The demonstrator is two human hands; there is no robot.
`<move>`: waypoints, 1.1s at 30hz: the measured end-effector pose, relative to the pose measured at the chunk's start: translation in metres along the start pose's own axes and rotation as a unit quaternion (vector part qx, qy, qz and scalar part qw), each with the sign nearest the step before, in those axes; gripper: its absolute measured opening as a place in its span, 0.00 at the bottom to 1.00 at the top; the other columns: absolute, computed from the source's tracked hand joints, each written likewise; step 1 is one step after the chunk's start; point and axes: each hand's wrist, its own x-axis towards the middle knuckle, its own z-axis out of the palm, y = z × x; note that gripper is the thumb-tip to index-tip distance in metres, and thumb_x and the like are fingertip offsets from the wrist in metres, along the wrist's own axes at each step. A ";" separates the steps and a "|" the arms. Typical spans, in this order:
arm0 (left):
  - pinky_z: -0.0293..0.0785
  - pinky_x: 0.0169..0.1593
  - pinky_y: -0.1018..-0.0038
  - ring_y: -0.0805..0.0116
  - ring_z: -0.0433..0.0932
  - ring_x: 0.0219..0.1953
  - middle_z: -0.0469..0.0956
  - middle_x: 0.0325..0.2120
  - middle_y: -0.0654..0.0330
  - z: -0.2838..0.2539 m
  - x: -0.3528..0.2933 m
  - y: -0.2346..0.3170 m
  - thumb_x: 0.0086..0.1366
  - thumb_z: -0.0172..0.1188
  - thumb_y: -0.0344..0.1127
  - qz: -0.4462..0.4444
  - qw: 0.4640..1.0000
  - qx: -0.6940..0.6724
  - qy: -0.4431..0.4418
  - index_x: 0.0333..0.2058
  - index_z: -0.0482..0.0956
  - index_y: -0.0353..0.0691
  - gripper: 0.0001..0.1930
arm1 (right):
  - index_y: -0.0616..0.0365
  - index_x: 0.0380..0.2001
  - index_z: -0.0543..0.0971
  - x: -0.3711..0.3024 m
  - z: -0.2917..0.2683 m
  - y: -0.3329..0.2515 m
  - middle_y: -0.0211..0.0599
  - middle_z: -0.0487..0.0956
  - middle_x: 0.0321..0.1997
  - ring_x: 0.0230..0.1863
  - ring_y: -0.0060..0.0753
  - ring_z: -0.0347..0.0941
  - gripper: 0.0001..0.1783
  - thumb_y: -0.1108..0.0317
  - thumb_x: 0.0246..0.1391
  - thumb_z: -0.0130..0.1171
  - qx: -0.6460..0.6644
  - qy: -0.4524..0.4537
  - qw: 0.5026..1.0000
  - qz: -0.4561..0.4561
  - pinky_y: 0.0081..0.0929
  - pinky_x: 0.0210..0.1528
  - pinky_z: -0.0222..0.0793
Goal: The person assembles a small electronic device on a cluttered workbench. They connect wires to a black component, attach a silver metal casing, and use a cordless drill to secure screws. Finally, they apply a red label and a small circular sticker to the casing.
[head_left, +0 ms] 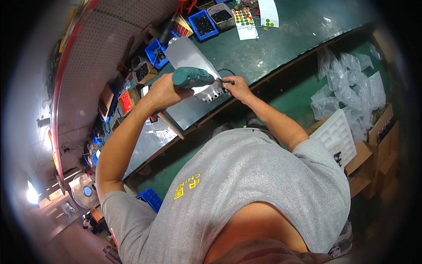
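Observation:
My left hand (166, 93) is wrapped round the grip of a teal cordless drill (192, 78), its nose pointing right. A silver metal housing (187, 52) lies on the green workbench under the drill, with a row of notches along its near end. My right hand (237, 87) pinches at the drill's tip, beside the housing's right near corner. What its fingers hold is too small to make out. A dark cable (227, 71) curves out just behind those fingers.
Blue bins (203, 25) and cardboard boxes (143, 72) of small dark parts line the bench's back. A sticker sheet (244, 23) lies farther right. Clear plastic bags (351, 83), a white moulded tray (336, 134) and cartons (362, 165) are at the right. A perforated panel (96, 53) rises at left.

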 end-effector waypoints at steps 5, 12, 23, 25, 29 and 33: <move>0.78 0.49 0.58 0.51 0.83 0.43 0.85 0.40 0.52 -0.008 0.019 0.030 0.56 0.71 0.39 -0.034 0.988 0.134 -0.066 0.47 0.82 0.43 0.20 | 0.68 0.51 0.80 -0.001 -0.002 0.006 0.35 0.82 0.37 0.32 0.21 0.76 0.17 0.73 0.60 0.61 0.031 0.029 0.999 0.029 0.20 0.31 0.74; 0.78 0.49 0.58 0.49 0.83 0.42 0.85 0.38 0.51 -0.012 0.036 0.039 0.54 0.70 0.39 -0.040 0.983 0.157 -0.091 0.44 0.83 0.43 0.18 | 0.64 0.46 0.81 -0.010 -0.029 0.014 0.32 0.81 0.35 0.33 0.22 0.78 0.13 0.72 0.58 0.66 0.158 0.111 0.974 0.118 0.20 0.31 0.75; 0.79 0.50 0.59 0.51 0.83 0.43 0.85 0.38 0.51 -0.009 0.038 0.030 0.54 0.69 0.38 -0.042 0.989 0.124 -0.064 0.45 0.83 0.44 0.18 | 0.70 0.47 0.77 -0.035 -0.079 0.034 0.42 0.82 0.40 0.37 0.35 0.83 0.16 0.78 0.57 0.66 0.225 0.182 0.948 0.135 0.28 0.38 0.85; 0.78 0.50 0.57 0.47 0.82 0.44 0.85 0.39 0.49 -0.007 0.039 0.026 0.53 0.68 0.39 -0.037 0.992 0.106 -0.063 0.44 0.83 0.45 0.18 | 0.71 0.47 0.77 -0.037 -0.080 0.028 0.44 0.82 0.41 0.39 0.37 0.83 0.15 0.79 0.57 0.65 0.232 0.186 0.946 0.134 0.30 0.41 0.86; 0.78 0.50 0.58 0.47 0.82 0.44 0.84 0.39 0.48 -0.003 0.041 0.025 0.54 0.68 0.40 -0.063 0.995 0.058 -0.049 0.47 0.83 0.44 0.20 | 0.72 0.48 0.75 -0.035 -0.077 0.013 0.45 0.81 0.42 0.41 0.40 0.83 0.16 0.80 0.57 0.65 0.250 0.182 0.942 0.128 0.30 0.44 0.86; 0.78 0.50 0.59 0.48 0.82 0.45 0.84 0.40 0.48 0.006 0.037 0.018 0.55 0.68 0.41 -0.047 0.998 -0.006 -0.029 0.48 0.82 0.43 0.21 | 0.74 0.49 0.73 -0.031 -0.069 -0.006 0.48 0.80 0.44 0.44 0.43 0.83 0.17 0.81 0.57 0.63 0.280 0.177 0.937 0.113 0.32 0.48 0.85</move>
